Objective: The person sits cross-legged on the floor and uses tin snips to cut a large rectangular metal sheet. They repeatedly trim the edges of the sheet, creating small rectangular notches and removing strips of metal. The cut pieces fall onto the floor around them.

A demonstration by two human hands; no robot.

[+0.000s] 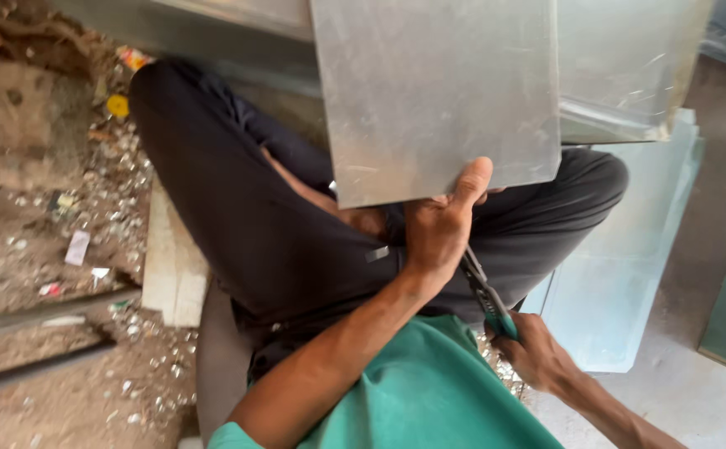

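A seated person is gripping a flat grey metal sheet (438, 91) by its lower edge, the left hand (442, 229) closing around that edge with the thumb pressing flat on the sheet's face and the other fingers hidden behind it. Just below and to the right of that grip, the right hand (537, 353) is wrapping shut around the green handles of a pair of tin snips (483, 291), whose dark blades are pointing up toward the sheet's bottom edge beside the left palm; whether the blades are biting into the metal cannot be told. The sheet is standing upright over the person's crossed legs in black trousers (255, 216). Behind it, a second shiny sheet (629, 66) is leaning. Far left of the grip, small scraps are lying on the dirt floor (39, 249): a round yellow cap (118, 106), a pale rectangular paper slip (77, 248). A pale wooden board (172, 266) is lying beside the knee.
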